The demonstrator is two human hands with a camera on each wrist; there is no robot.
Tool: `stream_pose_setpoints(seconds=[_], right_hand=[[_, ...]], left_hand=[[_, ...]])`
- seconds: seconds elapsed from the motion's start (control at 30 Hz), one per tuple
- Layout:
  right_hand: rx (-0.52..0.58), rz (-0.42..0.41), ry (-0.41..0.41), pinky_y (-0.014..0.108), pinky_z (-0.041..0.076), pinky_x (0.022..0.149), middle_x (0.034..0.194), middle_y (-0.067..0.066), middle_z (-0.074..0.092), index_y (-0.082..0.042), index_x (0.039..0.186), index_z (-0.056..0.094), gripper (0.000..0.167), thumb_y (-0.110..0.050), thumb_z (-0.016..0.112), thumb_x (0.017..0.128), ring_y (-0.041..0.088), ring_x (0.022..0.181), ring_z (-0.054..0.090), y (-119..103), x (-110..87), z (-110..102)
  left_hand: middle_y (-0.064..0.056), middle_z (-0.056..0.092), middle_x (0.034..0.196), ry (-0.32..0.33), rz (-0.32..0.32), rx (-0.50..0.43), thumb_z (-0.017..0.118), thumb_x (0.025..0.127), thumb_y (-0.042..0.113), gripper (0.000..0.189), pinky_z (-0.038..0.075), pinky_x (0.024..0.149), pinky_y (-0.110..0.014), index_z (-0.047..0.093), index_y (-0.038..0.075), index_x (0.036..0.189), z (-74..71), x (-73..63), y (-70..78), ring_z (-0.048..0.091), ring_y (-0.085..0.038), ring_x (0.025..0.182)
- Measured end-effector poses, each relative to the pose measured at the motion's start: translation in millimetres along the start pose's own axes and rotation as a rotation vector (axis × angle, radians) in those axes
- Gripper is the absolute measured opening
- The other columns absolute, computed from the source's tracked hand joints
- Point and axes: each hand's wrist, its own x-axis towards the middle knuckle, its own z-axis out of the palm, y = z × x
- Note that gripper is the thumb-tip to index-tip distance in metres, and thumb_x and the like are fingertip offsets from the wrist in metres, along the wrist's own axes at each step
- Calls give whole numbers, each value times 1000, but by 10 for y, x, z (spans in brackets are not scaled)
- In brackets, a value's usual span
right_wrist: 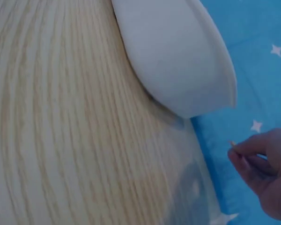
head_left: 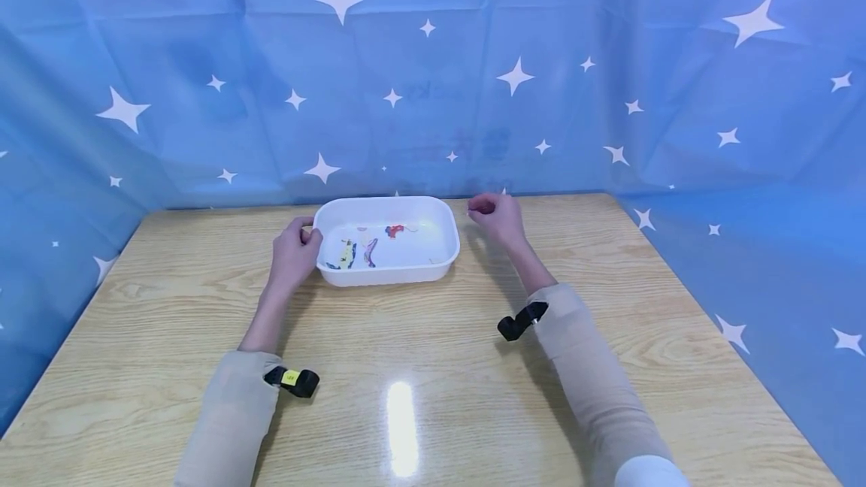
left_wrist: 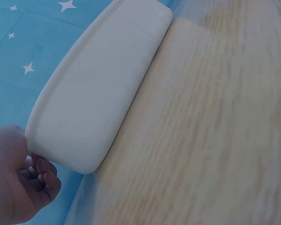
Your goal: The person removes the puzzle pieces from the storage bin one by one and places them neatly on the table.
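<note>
A white plastic tray (head_left: 386, 276) sits toward the back of the table. My left hand (head_left: 295, 252) grips its left end, thumb at the rim and fingers curled beneath it in the left wrist view. Off the tray's right end, my right hand (head_left: 499, 220) pinches a tiny pale-orange piece (right_wrist: 232, 143) between thumb and forefinger; most of it is hidden by the fingertips. Inside the tray lie several small, flat, colourful pieces: a yellow one (head_left: 348, 254) at the left, a purple one (head_left: 370, 252) beside it, and a red one (head_left: 395, 231) farther back.
The wood-grain table (head_left: 379, 337) carries a bright light reflection near its front. Behind it and along both sides hangs a blue cloth (head_left: 419, 104) with white stars. A black wrist camera (head_left: 301, 382) is on the left sleeve, another camera (head_left: 517, 324) on the right.
</note>
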Motion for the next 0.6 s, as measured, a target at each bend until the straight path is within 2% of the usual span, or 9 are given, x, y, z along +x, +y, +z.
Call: stream_pose_setpoints(seconds=[0.23,0.43,0.6], right_hand=[[-3,99,-14,38,54,88,107,20,71,6,110,72,21,3,70,90,31,99,66,144,16,16],[-30,171,-25,29,53,77,104,19,71,4,107,74,19,-1,75,89,28,94,67,234,46,44],[-76,164,-25,23,48,68,102,17,72,2,104,75,18,-8,76,90,23,87,64,277,70,65]], left_hand=[[-12,51,85,-1,-14,2,45,103,15,44,42,58,-26,51,-7,141,-3,14,-12,49,-20,70],[-12,51,86,1,-10,2,45,103,15,43,42,58,-26,51,-7,140,5,13,-15,49,-20,71],[-11,52,86,5,-13,5,46,103,15,43,42,59,-26,52,-6,140,12,16,-17,49,-20,72]])
